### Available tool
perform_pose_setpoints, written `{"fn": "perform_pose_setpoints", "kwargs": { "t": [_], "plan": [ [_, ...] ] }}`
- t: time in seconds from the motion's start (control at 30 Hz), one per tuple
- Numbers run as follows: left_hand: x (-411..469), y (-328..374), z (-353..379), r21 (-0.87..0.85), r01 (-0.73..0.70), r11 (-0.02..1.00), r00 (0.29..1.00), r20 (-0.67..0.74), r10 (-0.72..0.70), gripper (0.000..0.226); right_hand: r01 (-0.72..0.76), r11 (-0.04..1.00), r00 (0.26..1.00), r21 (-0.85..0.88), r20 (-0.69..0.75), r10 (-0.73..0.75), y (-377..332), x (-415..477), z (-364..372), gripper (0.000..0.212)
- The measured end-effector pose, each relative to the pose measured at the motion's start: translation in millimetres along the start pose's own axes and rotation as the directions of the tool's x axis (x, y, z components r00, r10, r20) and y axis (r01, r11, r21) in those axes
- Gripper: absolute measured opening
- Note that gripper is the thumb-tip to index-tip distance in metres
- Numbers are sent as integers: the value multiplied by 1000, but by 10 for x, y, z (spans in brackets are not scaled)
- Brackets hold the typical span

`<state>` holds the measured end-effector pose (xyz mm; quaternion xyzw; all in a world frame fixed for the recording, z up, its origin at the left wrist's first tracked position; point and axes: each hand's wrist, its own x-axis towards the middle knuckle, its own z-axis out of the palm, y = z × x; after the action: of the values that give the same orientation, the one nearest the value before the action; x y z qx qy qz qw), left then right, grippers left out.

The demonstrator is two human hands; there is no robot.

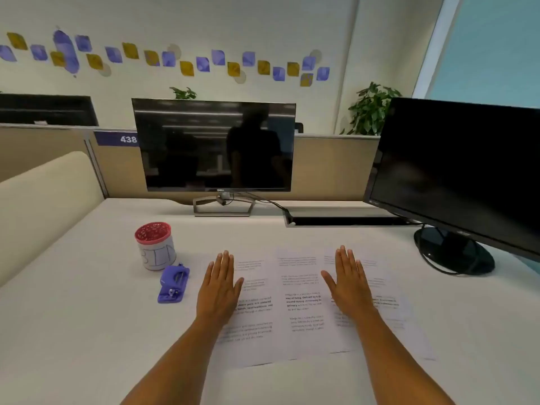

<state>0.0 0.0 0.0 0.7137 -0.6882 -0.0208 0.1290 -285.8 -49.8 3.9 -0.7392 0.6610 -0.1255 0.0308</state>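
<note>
Three printed paper sheets lie side by side, overlapping, on the white desk (87, 331): a left sheet (254, 325), a middle sheet (304, 290) and a right sheet (391, 314). My left hand (219, 287) lies flat, palm down, fingers straight, on the left edge of the left sheet. My right hand (347, 285) lies flat in the same way where the middle and right sheets overlap. Neither hand holds anything. A purple stapler (174, 285) lies just left of my left hand.
A white cup with a red perforated top (155, 247) stands behind the stapler. A Dell monitor (214, 146) stands at the back centre, a second black monitor (461, 176) with a round base (454, 251) at the right. A cable slot (344, 220) runs between them.
</note>
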Motion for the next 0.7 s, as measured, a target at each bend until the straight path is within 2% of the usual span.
{"fn": "perform_pose_setpoints", "kwargs": {
  "t": [0.07,0.2,0.23,0.3,0.33,0.37,0.43,0.47,0.57,0.63,0.7],
  "plan": [
    [-28,-17,70,-37,14,999,1000,-8,-14,102,-13,1000,1000,23,-26,13,18,-41,79,111],
    [-87,-30,197,-9,39,999,999,37,-38,116,-35,999,999,3,41,35,40,-167,232,121],
    [-98,-25,211,-1,43,999,998,54,-43,122,-40,999,998,9,56,39,41,-185,250,118],
    [-120,-8,246,4,55,998,994,90,-55,125,-43,999,993,21,109,41,47,-204,297,96],
    [-135,-5,259,3,62,998,991,115,-62,119,-44,999,990,10,136,42,48,-217,309,86],
    [-153,5,264,-6,70,998,989,133,-69,110,-46,999,989,19,143,43,57,-227,325,86],
    [-175,21,271,-33,89,996,985,151,-83,100,-42,999,990,24,138,39,70,-231,344,104],
    [-182,28,273,-44,100,994,984,155,-92,99,-44,999,989,24,145,40,83,-229,346,104],
    [-193,48,280,-46,115,992,983,147,-107,90,-45,999,986,14,159,43,84,-226,343,73],
    [-193,47,265,-55,122,991,981,162,-112,82,-42,999,984,3,174,41,86,-223,340,67],
    [-197,49,234,-66,138,988,977,175,-124,64,-38,999,981,27,192,32,96,-206,327,61]
  ]
}}
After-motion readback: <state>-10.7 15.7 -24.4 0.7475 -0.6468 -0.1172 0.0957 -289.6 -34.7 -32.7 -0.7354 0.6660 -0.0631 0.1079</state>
